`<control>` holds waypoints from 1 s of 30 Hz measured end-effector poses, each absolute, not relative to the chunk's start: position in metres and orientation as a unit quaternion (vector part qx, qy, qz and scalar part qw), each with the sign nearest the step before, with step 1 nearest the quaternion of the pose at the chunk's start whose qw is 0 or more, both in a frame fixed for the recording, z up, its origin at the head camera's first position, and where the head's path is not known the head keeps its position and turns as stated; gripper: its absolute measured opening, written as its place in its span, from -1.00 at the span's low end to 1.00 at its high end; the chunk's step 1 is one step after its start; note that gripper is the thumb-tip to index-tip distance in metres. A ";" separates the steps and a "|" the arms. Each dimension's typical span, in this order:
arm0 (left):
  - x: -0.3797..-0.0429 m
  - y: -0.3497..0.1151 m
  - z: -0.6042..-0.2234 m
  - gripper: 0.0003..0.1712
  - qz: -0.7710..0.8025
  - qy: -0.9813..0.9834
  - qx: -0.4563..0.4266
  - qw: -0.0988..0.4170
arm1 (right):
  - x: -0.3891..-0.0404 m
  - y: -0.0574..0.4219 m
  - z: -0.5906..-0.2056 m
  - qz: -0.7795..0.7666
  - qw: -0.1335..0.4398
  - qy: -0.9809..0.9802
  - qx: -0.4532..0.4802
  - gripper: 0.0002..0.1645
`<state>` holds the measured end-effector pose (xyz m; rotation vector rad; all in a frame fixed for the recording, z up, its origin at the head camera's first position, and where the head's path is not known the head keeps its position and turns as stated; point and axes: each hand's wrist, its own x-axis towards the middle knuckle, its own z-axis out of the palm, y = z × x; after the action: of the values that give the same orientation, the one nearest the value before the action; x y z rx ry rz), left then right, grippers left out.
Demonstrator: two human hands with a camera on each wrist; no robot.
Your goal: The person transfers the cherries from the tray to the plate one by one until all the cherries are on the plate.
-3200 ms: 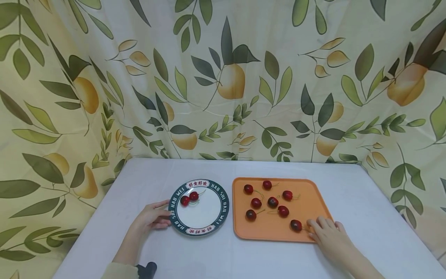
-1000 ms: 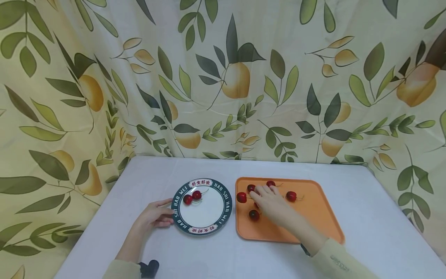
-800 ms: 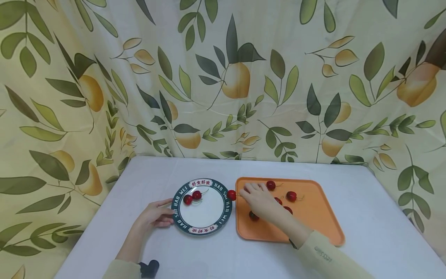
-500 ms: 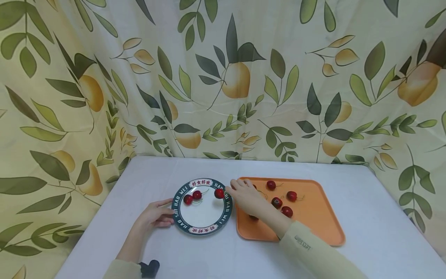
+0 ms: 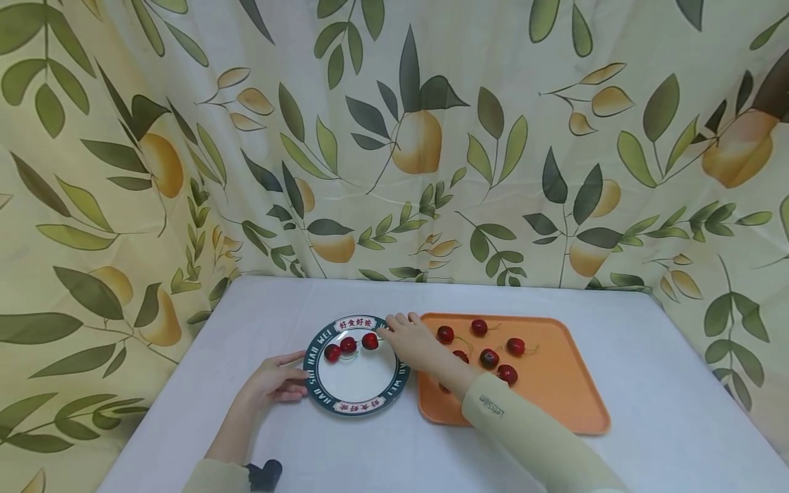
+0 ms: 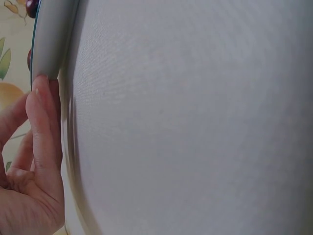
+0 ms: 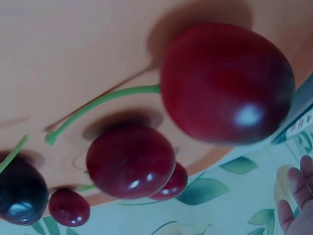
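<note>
A white plate with a dark green lettered rim (image 5: pixel 354 385) lies left of centre in the head view, with two cherries (image 5: pixel 348 345) sitting on it. My left hand (image 5: pixel 276 381) touches the plate's left rim; its fingers (image 6: pixel 45 132) look fairly straight against the edge in the left wrist view. Over the plate's right side, my right hand (image 5: pixel 411 344) pinches a third cherry (image 5: pixel 370 341) by its stem. Whether that cherry rests on the plate or hangs just above it, I cannot tell. The right wrist view shows part of the right hand (image 7: pixel 299 196) at the lower right corner.
An orange tray (image 5: pixel 561 397) stands right of the plate, holding several cherries (image 5: pixel 490 358), some partly hidden by my right forearm. White cloth (image 5: pixel 370 452) covers the table. A curtain printed with leaves and fruit (image 5: pixel 394 205) hangs behind.
My right hand has moved left from the tray to over the plate, carrying a cherry by its stem until it is beside the two on the plate. My left hand stays at the rim.
</note>
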<state>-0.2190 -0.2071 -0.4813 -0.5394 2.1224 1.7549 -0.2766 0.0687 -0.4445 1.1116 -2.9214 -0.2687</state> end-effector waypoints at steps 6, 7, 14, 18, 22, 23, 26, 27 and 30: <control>-0.219 -0.207 -0.481 -0.38 0.619 0.745 -0.186 0.165 | -0.280 0.061 -0.449 -0.101 -0.007 -0.934 0.342 -0.52; -0.219 -0.207 -0.481 -0.38 0.619 0.745 -0.185 0.166 | -0.280 0.060 -0.450 -0.100 -0.011 -0.935 0.340 -0.52; -0.218 -0.207 -0.481 -0.37 0.622 0.743 -0.183 0.167 | -0.282 0.053 -0.452 -0.091 -0.037 -0.940 0.326 -0.50; -0.218 -0.207 -0.481 -0.36 0.624 0.742 -0.181 0.167 | -0.283 0.050 -0.454 -0.089 -0.038 -0.944 0.316 -0.49; -0.218 -0.208 -0.482 -0.37 0.625 0.741 -0.181 0.165 | -0.283 0.047 -0.456 -0.093 -0.028 -0.945 0.313 -0.51; -0.218 -0.208 -0.482 -0.37 0.624 0.742 -0.181 0.165 | -0.283 0.047 -0.457 -0.097 -0.024 -0.944 0.313 -0.51; -0.218 -0.207 -0.482 -0.38 0.623 0.743 -0.181 0.164 | -0.283 0.045 -0.458 -0.109 -0.013 -0.942 0.316 -0.52; -0.218 -0.207 -0.482 -0.38 0.623 0.743 -0.181 0.164 | -0.283 0.045 -0.458 -0.111 -0.011 -0.942 0.316 -0.52; -0.219 -0.207 -0.482 -0.37 0.622 0.743 -0.184 0.165 | -0.282 0.044 -0.458 -0.110 -0.010 -0.942 0.316 -0.53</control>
<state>-0.2188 -0.2070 -0.4816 -0.5230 2.1174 1.7715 -0.2822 0.0443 -0.4576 0.9994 -2.9786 -0.3484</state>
